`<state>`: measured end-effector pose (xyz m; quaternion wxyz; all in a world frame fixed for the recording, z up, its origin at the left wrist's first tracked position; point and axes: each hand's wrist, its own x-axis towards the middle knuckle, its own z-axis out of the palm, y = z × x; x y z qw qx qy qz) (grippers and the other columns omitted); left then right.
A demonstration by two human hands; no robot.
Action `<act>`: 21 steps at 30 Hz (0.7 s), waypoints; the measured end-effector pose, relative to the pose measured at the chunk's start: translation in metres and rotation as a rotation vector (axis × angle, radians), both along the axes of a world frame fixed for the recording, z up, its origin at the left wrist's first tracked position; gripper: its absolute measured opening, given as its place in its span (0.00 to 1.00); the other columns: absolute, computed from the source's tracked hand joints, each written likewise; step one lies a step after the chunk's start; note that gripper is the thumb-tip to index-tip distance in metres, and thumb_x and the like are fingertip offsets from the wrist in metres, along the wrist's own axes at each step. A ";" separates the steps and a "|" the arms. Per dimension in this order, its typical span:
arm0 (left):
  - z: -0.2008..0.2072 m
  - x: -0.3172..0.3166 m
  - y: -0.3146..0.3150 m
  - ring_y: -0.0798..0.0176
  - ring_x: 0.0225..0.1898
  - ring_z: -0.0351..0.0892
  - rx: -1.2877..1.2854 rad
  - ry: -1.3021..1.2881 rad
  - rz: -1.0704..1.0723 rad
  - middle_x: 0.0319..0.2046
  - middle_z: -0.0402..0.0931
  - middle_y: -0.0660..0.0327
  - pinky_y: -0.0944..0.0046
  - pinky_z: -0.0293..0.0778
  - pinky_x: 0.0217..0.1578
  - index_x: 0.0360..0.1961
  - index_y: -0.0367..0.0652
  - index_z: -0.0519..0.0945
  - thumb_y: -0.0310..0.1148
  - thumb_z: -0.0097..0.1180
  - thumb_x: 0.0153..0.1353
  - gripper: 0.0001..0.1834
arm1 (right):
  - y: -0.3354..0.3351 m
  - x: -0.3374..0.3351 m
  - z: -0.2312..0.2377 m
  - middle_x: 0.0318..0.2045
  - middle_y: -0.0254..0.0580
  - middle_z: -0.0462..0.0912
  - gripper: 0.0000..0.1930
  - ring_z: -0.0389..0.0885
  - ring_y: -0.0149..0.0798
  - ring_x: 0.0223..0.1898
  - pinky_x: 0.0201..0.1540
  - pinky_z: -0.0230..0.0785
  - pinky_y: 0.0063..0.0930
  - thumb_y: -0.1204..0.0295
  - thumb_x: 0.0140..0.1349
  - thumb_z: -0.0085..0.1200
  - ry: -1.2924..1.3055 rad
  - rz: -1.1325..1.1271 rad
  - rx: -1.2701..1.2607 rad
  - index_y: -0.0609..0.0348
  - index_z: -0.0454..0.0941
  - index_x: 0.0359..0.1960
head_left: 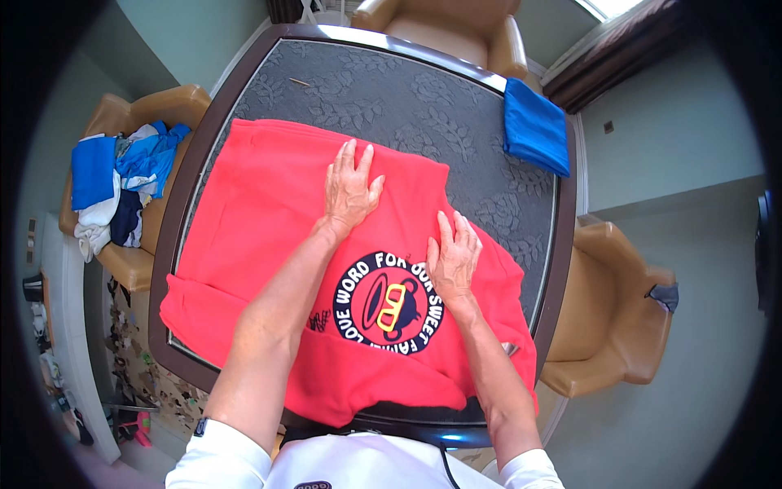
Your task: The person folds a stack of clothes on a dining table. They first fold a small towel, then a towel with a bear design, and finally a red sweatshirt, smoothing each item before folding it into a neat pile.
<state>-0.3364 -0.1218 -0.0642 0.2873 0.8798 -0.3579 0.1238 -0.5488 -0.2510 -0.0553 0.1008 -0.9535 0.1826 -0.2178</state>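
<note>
A red sweatshirt (244,212) lies spread over the table, its hem towards the far side and its near edge bunched close to my body. On its chest is a round dark print (381,303) with white lettering and a cartoon head in yellow glasses. My left hand (352,189) rests flat on the fabric near the far hem, fingers stretched out. To its right and nearer me, my right hand (454,257) lies on the cloth at the print's upper right edge, fingers extended. Neither hand grips the fabric.
A folded blue cloth (534,129) lies at the far right corner of the dark patterned table (366,85). Clothes are heaped (122,175) on a tan armchair at the left. Other tan armchairs stand at the far side (444,33) and right (603,310).
</note>
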 end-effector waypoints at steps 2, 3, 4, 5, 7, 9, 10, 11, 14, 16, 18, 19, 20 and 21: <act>-0.002 -0.007 0.010 0.37 0.69 0.64 -0.040 -0.013 -0.077 0.68 0.63 0.38 0.41 0.63 0.67 0.65 0.38 0.74 0.43 0.65 0.60 0.35 | -0.001 -0.024 0.000 0.64 0.55 0.73 0.26 0.69 0.54 0.65 0.68 0.58 0.51 0.67 0.62 0.61 0.013 -0.012 0.021 0.53 0.76 0.63; 0.003 -0.014 0.018 0.35 0.70 0.61 -0.012 -0.004 -0.135 0.68 0.62 0.36 0.40 0.59 0.70 0.66 0.37 0.73 0.44 0.65 0.60 0.35 | -0.004 -0.036 0.003 0.64 0.54 0.73 0.25 0.69 0.54 0.66 0.68 0.58 0.51 0.67 0.62 0.61 0.054 -0.009 0.003 0.51 0.77 0.63; 0.003 -0.024 0.024 0.35 0.71 0.60 0.022 -0.006 -0.127 0.68 0.62 0.36 0.41 0.58 0.71 0.66 0.37 0.74 0.44 0.65 0.61 0.35 | -0.007 -0.048 0.005 0.64 0.54 0.73 0.26 0.69 0.54 0.66 0.68 0.58 0.50 0.67 0.62 0.61 0.062 -0.012 0.009 0.51 0.77 0.63; 0.004 -0.036 0.032 0.35 0.71 0.60 0.056 -0.009 -0.117 0.68 0.62 0.37 0.41 0.57 0.71 0.65 0.37 0.74 0.44 0.64 0.61 0.34 | -0.008 -0.060 0.007 0.64 0.54 0.73 0.26 0.69 0.53 0.66 0.68 0.58 0.50 0.67 0.62 0.61 0.070 -0.013 0.016 0.51 0.77 0.64; 0.009 -0.059 0.048 0.35 0.72 0.57 0.095 0.020 -0.118 0.69 0.61 0.36 0.41 0.53 0.73 0.65 0.37 0.74 0.44 0.64 0.62 0.34 | -0.010 -0.077 0.013 0.65 0.53 0.73 0.27 0.69 0.53 0.67 0.68 0.58 0.50 0.66 0.61 0.62 0.092 -0.011 0.022 0.50 0.76 0.64; 0.011 -0.082 0.066 0.34 0.73 0.57 0.077 0.055 -0.166 0.69 0.61 0.36 0.40 0.54 0.72 0.65 0.36 0.74 0.43 0.66 0.60 0.35 | -0.009 -0.090 0.010 0.65 0.53 0.72 0.27 0.69 0.53 0.67 0.69 0.58 0.50 0.67 0.61 0.63 0.080 -0.035 0.039 0.50 0.76 0.64; 0.012 -0.097 0.074 0.33 0.72 0.57 0.062 0.077 -0.191 0.69 0.61 0.35 0.40 0.55 0.72 0.64 0.36 0.74 0.43 0.67 0.59 0.35 | -0.008 -0.097 0.008 0.65 0.53 0.72 0.28 0.69 0.52 0.67 0.69 0.58 0.50 0.67 0.61 0.63 0.077 -0.047 0.049 0.50 0.76 0.64; 0.012 -0.112 0.084 0.32 0.72 0.57 0.056 0.095 -0.195 0.69 0.60 0.35 0.40 0.56 0.71 0.64 0.36 0.75 0.41 0.68 0.58 0.35 | -0.007 -0.103 0.007 0.64 0.54 0.73 0.29 0.70 0.54 0.65 0.68 0.59 0.50 0.68 0.59 0.64 0.073 -0.051 0.044 0.54 0.76 0.64; 0.021 -0.163 0.121 0.30 0.70 0.60 0.027 0.197 -0.169 0.67 0.63 0.35 0.38 0.59 0.69 0.63 0.34 0.75 0.40 0.68 0.59 0.34 | 0.003 -0.121 0.019 0.62 0.55 0.74 0.28 0.71 0.55 0.64 0.66 0.61 0.50 0.69 0.59 0.64 0.036 -0.024 0.149 0.59 0.76 0.62; 0.030 -0.205 0.151 0.32 0.70 0.61 0.007 0.186 -0.143 0.68 0.63 0.37 0.39 0.60 0.69 0.65 0.36 0.74 0.39 0.68 0.59 0.34 | 0.026 -0.133 0.038 0.55 0.54 0.79 0.25 0.74 0.56 0.60 0.63 0.64 0.49 0.70 0.58 0.64 -0.026 0.022 0.214 0.62 0.77 0.57; 0.050 -0.247 0.173 0.31 0.70 0.60 0.080 0.199 -0.129 0.67 0.63 0.37 0.38 0.59 0.69 0.66 0.36 0.72 0.38 0.69 0.59 0.36 | 0.061 -0.157 0.058 0.52 0.52 0.80 0.23 0.76 0.56 0.58 0.62 0.64 0.49 0.72 0.57 0.65 -0.005 0.041 0.323 0.62 0.78 0.55; 0.060 -0.264 0.182 0.31 0.70 0.60 0.078 0.236 -0.142 0.68 0.63 0.37 0.38 0.58 0.69 0.66 0.36 0.71 0.38 0.70 0.58 0.37 | 0.079 -0.169 0.066 0.50 0.52 0.81 0.22 0.77 0.56 0.57 0.61 0.65 0.49 0.72 0.57 0.65 0.000 0.057 0.383 0.62 0.79 0.54; 0.067 -0.281 0.192 0.30 0.70 0.60 0.078 0.275 -0.156 0.68 0.63 0.37 0.38 0.58 0.69 0.67 0.36 0.70 0.38 0.70 0.58 0.38 | 0.099 -0.179 0.070 0.49 0.51 0.81 0.20 0.77 0.55 0.57 0.61 0.65 0.48 0.73 0.57 0.65 -0.009 0.091 0.411 0.62 0.80 0.53; 0.065 -0.296 0.203 0.31 0.72 0.56 0.115 0.301 -0.149 0.69 0.60 0.37 0.37 0.54 0.71 0.68 0.35 0.69 0.41 0.71 0.57 0.41 | 0.119 -0.187 0.075 0.49 0.50 0.81 0.19 0.77 0.55 0.56 0.60 0.65 0.48 0.74 0.57 0.65 -0.016 0.131 0.439 0.62 0.81 0.51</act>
